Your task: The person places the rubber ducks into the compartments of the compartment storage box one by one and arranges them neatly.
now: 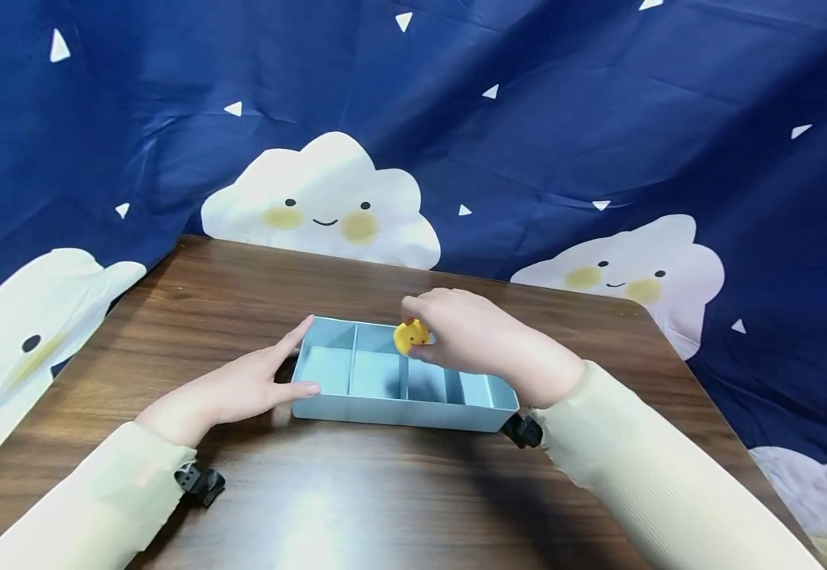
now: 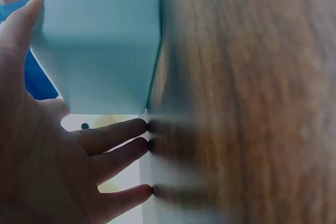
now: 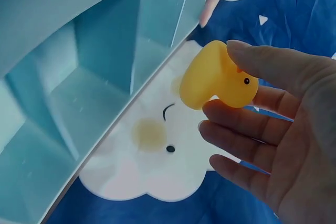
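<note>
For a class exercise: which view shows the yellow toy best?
The right wrist view: the yellow toy appears largest, its body and one eye clear in the right hand. The head view shows it small, partly hidden by that hand; the left wrist view, only a piece.

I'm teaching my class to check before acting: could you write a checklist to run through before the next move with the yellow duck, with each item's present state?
1. Right hand has a grip on the yellow duck: ok, pinched between thumb and fingers.
2. Left hand touches the blue box: ok, at its left end.
3. Box rests on the table: ok.
4. Leftmost compartment in plain sight: ok, its floor shows.
5. Duck set down in a compartment: not ok, it is held up.
6. Duck directly over one compartment: cannot tell.
</note>
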{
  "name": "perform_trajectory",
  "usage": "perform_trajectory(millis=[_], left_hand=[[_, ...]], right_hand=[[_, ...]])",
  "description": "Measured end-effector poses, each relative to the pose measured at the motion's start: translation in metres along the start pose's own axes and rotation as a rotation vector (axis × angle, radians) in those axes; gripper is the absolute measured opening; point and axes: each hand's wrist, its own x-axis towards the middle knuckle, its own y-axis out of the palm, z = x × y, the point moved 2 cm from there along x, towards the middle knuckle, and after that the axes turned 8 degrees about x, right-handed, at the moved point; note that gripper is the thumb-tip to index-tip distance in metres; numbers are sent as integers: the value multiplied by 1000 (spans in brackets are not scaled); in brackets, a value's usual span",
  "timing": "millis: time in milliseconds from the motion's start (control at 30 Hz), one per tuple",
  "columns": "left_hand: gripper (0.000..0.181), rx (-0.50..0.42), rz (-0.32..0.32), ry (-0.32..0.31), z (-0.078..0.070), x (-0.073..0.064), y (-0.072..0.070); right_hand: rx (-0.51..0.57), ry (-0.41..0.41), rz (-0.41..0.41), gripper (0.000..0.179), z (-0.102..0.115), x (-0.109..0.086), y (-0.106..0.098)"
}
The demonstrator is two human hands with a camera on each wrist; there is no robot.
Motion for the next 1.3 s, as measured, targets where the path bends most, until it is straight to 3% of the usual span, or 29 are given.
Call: perform_trajectory(millis=[333, 700, 967, 1300], left_hand=[[99, -11, 4, -35, 2, 1, -2], [100, -15, 7, -35, 4, 3, 0], [100, -19, 7, -32, 6, 2, -1], [105, -2, 16, -48, 6, 1, -2]], right_hand=[[16, -67, 16, 25, 22, 39, 7], [-17, -112, 13, 25, 35, 74, 33], [-39, -126, 14, 24, 44, 85, 46], [-76, -158, 38, 37, 48, 97, 69]])
